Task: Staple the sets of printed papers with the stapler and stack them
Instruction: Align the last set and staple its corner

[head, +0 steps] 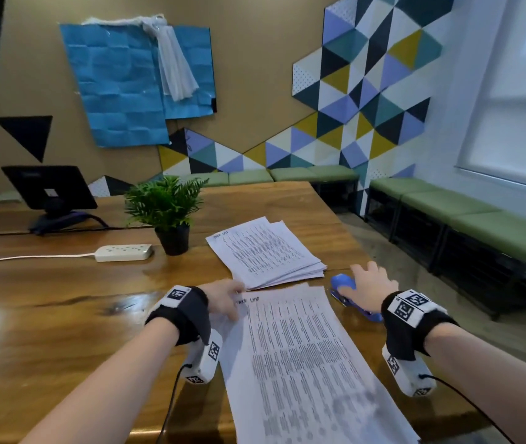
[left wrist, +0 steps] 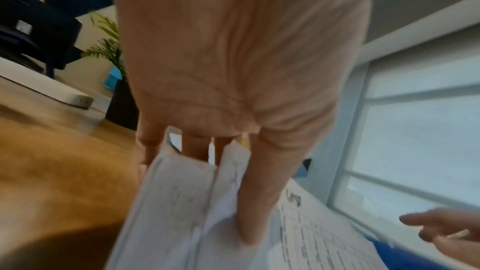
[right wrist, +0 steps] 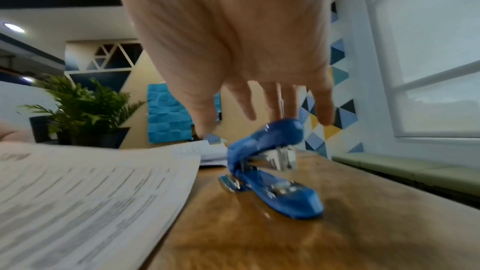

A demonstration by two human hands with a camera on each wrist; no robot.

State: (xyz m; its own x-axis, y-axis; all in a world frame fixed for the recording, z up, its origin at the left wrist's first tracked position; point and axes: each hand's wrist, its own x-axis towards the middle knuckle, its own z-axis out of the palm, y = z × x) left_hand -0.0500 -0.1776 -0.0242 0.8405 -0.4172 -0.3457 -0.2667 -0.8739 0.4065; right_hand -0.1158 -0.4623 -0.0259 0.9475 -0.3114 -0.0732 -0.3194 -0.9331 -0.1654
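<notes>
A set of printed papers (head: pixel 303 357) lies in front of me on the wooden table (head: pixel 63 299). My left hand (head: pixel 234 302) pinches its top left corner, with the thumb (left wrist: pixel 259 192) on top of the sheets (left wrist: pixel 176 213) and the fingers beneath them. Behind it lies a stack of papers (head: pixel 268 251). A blue stapler (head: pixel 343 283) sits on the table to the right of the near set. My right hand (head: pixel 367 280) hovers over it, fingers spread and straight. Its fingertips (right wrist: pixel 288 110) touch the top of the stapler (right wrist: pixel 272 151), whose jaw stands apart.
A potted plant (head: pixel 168 213) and a white power strip (head: pixel 124 253) with its cable stand behind the papers to the left. A dark monitor (head: pixel 48 190) is at the far left. The table's right edge runs just past the stapler, with green benches (head: pixel 479 219) beyond.
</notes>
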